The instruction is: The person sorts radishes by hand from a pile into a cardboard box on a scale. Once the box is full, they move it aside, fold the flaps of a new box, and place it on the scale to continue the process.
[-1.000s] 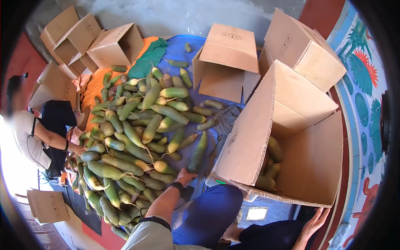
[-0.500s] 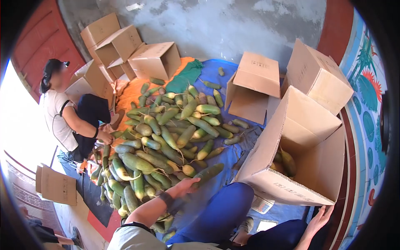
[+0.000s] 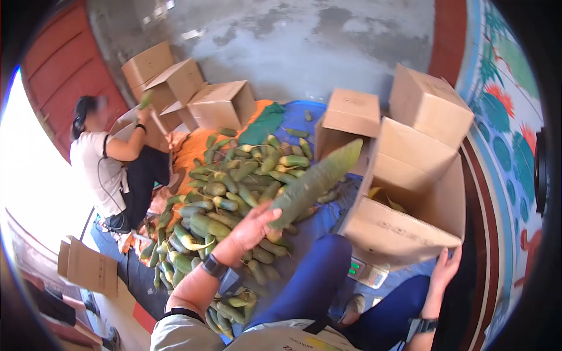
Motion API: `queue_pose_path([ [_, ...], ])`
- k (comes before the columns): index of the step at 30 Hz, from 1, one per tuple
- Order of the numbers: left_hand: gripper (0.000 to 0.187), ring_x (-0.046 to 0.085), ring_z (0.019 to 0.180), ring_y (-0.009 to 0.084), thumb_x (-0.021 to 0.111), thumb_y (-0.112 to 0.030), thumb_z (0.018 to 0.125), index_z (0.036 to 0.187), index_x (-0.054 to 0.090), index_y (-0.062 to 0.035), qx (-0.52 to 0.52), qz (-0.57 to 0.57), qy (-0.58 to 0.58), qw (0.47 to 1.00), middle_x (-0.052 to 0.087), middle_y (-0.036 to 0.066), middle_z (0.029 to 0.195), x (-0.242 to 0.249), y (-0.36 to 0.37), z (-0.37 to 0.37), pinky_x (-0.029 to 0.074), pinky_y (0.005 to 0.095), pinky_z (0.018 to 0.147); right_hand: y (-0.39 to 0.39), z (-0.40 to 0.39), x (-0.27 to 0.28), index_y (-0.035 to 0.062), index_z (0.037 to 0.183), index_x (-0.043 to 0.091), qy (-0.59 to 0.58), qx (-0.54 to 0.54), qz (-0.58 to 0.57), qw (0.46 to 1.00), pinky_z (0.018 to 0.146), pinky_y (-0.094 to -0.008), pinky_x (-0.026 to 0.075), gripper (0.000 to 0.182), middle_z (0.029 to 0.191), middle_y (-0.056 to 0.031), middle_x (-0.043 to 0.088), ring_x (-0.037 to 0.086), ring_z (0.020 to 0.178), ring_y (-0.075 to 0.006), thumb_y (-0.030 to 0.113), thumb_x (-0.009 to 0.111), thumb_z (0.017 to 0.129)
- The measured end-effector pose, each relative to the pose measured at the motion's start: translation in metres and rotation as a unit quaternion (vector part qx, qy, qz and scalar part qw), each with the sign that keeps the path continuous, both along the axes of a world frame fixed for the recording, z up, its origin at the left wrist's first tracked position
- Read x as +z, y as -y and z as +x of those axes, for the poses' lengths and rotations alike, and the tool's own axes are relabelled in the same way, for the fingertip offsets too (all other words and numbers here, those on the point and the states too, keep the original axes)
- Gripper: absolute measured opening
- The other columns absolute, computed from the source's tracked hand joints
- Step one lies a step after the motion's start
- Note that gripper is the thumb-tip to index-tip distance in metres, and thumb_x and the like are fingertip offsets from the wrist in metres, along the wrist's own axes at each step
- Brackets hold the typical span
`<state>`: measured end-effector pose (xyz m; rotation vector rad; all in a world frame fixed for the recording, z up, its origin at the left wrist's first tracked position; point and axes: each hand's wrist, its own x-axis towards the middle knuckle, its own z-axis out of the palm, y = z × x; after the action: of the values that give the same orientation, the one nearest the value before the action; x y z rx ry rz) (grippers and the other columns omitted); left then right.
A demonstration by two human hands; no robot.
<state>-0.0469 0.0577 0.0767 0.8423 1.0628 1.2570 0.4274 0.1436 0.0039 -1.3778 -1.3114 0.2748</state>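
My left hand [image 3: 249, 234] grips a long green radish [image 3: 316, 184] by one end. The radish is raised and tilted, its paler tip pointing up to the right, short of the open cardboard box [image 3: 404, 234]. At that box's near right corner, my right hand [image 3: 446, 269] holds the cardboard edge. A few radishes [image 3: 386, 200] show inside the box; the rest of its inside is partly hidden by the near wall. Below my left hand spreads a large heap of green radishes [image 3: 213, 225].
A scale [image 3: 369, 274] with a lit green display sits under the box. More cardboard boxes stand at the back right [image 3: 430, 108] and back left [image 3: 219, 105]. A co-worker [image 3: 102, 169] squats at the left, lifting a radish [image 3: 146, 99]. Another box [image 3: 91, 269] stands lower left.
My left hand has lifted the radish from beside the heap, up and toward the box. My right hand stays at the box corner. The co-worker's hand has risen from the heap with a radish.
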Motion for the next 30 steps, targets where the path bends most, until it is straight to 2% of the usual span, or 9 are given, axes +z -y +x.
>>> queue_pose_path([
  [3,0.043,0.057,0.085,0.0152,0.056,-0.027,0.087,0.118,0.047,0.0007,-0.043,0.066,0.06,0.995,0.059,0.007,0.1,0.027,-0.027,0.02,0.048,0.0272,0.067,0.003,-0.003,0.006,-0.0086,0.124,0.039,-0.012,0.006,-0.006,1.0,0.09,-0.0314,0.041,0.041,0.116,-0.0168,0.05,0.05,0.108,-0.0209,0.0,0.049,0.086],
  [9,0.033,0.055,0.073,0.0132,0.054,-0.029,0.087,0.104,0.055,-0.0009,-0.093,0.047,-0.021,0.994,0.059,0.006,0.093,0.062,-0.079,0.076,0.045,0.024,0.062,0.009,-0.011,0.015,-0.0066,0.121,0.045,0.038,-0.03,0.02,0.999,0.086,-0.0323,0.042,0.042,0.112,-0.0195,0.052,0.053,0.102,-0.0266,0.001,0.053,0.081],
  [12,0.033,0.051,0.059,0.0104,0.057,-0.034,0.084,0.093,0.059,-0.0026,-0.142,0.031,-0.114,0.983,0.059,0.001,0.079,0.06,-0.106,0.105,0.041,0.0219,0.054,0.011,-0.013,0.018,-0.0066,0.121,0.045,0.012,-0.032,0.008,0.999,0.086,-0.0331,0.042,0.043,0.113,-0.0198,0.052,0.053,0.103,-0.0277,0.003,0.054,0.08],
  [16,0.038,0.055,0.061,0.0147,0.061,-0.036,0.079,0.092,0.06,-0.0002,-0.104,0.03,-0.274,0.956,0.06,0.005,0.078,0.071,-0.136,0.136,0.044,0.0257,0.058,0.009,-0.006,0.013,-0.0057,0.121,0.044,0.07,-0.035,0.01,0.997,0.092,-0.0363,0.039,0.044,0.113,-0.021,0.053,0.051,0.107,-0.0332,0.005,0.056,0.08],
  [18,0.046,0.06,0.07,0.0242,0.063,-0.038,0.073,0.093,0.059,0.0029,-0.09,0.193,-0.478,0.852,0.062,0.013,0.081,0.081,-0.14,0.15,0.047,0.0329,0.065,0.011,-0.003,0.013,-0.0051,0.122,0.043,0.1,-0.043,0.004,0.994,0.087,-0.0329,0.043,0.042,0.11,-0.0173,0.052,0.052,0.104,-0.0265,0.003,0.054,0.082],
  [21,0.047,0.06,0.084,0.0252,0.064,-0.031,0.073,0.102,0.056,0.0047,-0.106,0.246,-0.565,0.78,0.062,0.017,0.091,0.068,-0.154,0.164,0.046,0.0346,0.074,0.011,-0.003,0.015,-0.0045,0.122,0.043,0.127,-0.042,0.006,0.991,0.082,-0.0293,0.046,0.039,0.108,-0.0135,0.052,0.053,0.099,-0.0196,0.002,0.052,0.084],
  [24,0.052,0.059,0.09,0.0289,0.064,-0.033,0.072,0.109,0.055,0.0037,-0.164,0.147,-0.66,0.718,0.061,0.02,0.098,0.084,-0.147,0.191,0.045,0.033,0.079,0.011,-0.003,0.017,-0.0044,0.121,0.044,0.124,-0.038,0.004,0.992,0.081,-0.029,0.046,0.038,0.107,-0.0131,0.053,0.053,0.098,-0.0192,0.002,0.052,0.084],
  [27,0.058,0.06,0.089,0.0291,0.065,-0.035,0.071,0.113,0.054,0.0028,-0.131,0.205,-0.66,0.711,0.063,0.02,0.095,0.057,-0.159,0.19,0.045,0.0344,0.079,0.012,-0.005,0.019,-0.0032,0.119,0.046,0.077,-0.035,-0.012,0.996,0.09,-0.0361,0.04,0.04,0.109,-0.0185,0.053,0.051,0.104,-0.0311,0.005,0.054,0.081],
  [30,0.048,0.062,0.085,0.0291,0.063,-0.031,0.073,0.109,0.057,0.0006,-0.1,0.234,-0.669,0.698,0.064,0.019,0.09,0.037,-0.16,0.19,0.047,0.0355,0.076,0.008,-0.001,0.013,-0.0051,0.122,0.044,0.119,-0.037,0.008,0.992,0.081,-0.0289,0.046,0.039,0.108,-0.013,0.051,0.053,0.099,-0.019,0.0,0.052,0.084],
])
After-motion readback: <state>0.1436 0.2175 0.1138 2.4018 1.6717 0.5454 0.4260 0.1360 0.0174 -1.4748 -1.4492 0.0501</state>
